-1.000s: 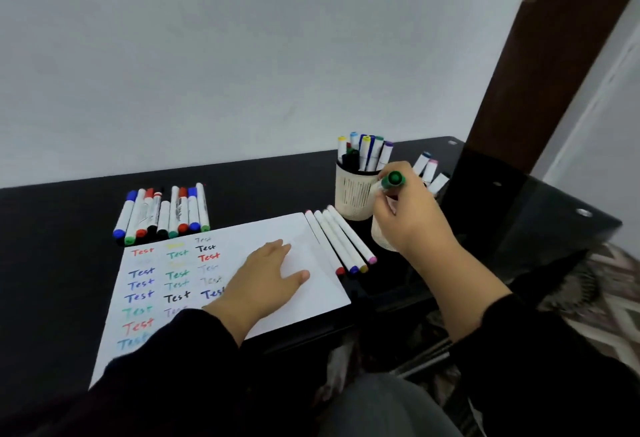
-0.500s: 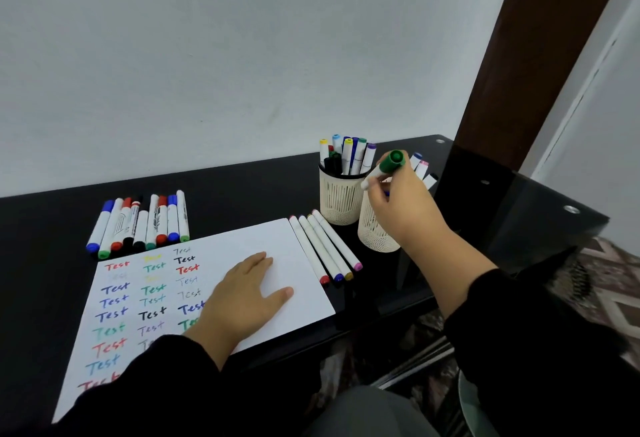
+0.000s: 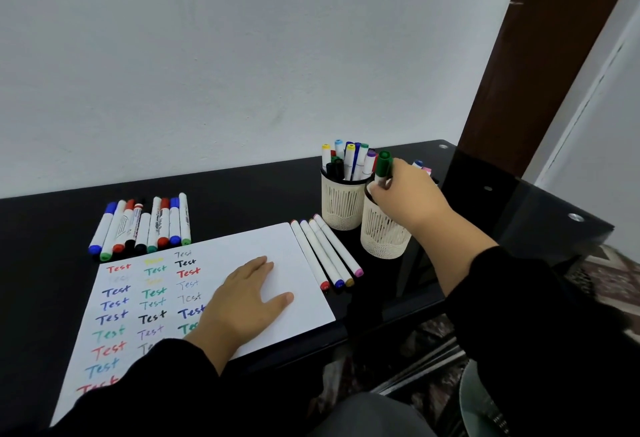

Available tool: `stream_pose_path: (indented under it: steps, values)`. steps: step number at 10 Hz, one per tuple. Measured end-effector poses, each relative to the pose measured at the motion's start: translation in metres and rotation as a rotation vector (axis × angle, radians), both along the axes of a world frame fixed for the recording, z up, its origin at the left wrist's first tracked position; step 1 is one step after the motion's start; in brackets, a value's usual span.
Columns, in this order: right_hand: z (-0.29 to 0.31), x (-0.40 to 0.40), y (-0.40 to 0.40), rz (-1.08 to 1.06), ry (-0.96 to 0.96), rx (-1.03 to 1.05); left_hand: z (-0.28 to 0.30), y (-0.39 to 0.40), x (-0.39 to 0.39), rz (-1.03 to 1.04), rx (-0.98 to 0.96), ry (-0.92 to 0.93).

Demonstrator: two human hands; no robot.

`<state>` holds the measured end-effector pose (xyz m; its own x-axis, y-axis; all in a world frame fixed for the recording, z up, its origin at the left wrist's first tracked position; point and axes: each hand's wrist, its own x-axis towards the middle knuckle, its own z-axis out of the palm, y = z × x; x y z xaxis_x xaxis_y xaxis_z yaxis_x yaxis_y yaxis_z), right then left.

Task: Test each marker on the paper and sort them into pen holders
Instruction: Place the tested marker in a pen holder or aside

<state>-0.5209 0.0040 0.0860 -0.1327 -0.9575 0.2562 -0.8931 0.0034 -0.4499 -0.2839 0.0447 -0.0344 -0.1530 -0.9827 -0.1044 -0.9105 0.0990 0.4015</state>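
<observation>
Right hand [image 3: 407,194] pinching green-capped marker [image 3: 383,167] upright over nearer pen holder [image 3: 382,232], left hand [image 3: 249,301] flat with fingers straight on paper [image 3: 298,284], four markers [image 3: 327,253] beside sheet

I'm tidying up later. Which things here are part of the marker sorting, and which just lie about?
Job:
green marker in right hand
near holder
far holder
paper under left hand
four markers
marker row

Lying about:
rug
</observation>
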Motion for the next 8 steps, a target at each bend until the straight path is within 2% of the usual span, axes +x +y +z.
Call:
stream_pose_path:
  steps: [2, 4, 6, 8]
  values:
    - [0.003, -0.001, -0.010, -0.016, 0.004, 0.065, 0.001, 0.000, -0.001, 0.002, 0.011, -0.009]
    - [-0.005, 0.002, -0.007, 0.003, -0.052, -0.060, 0.001, -0.001, -0.002, 0.010, 0.029, -0.019]
    - [-0.009, 0.002, -0.014, -0.010, 0.091, 0.004, 0.001, 0.000, -0.003, 0.012, 0.028, -0.018]
    - [-0.012, 0.001, -0.011, 0.005, 0.030, -0.072, 0.000, -0.002, -0.002, 0.016, 0.039, -0.021]
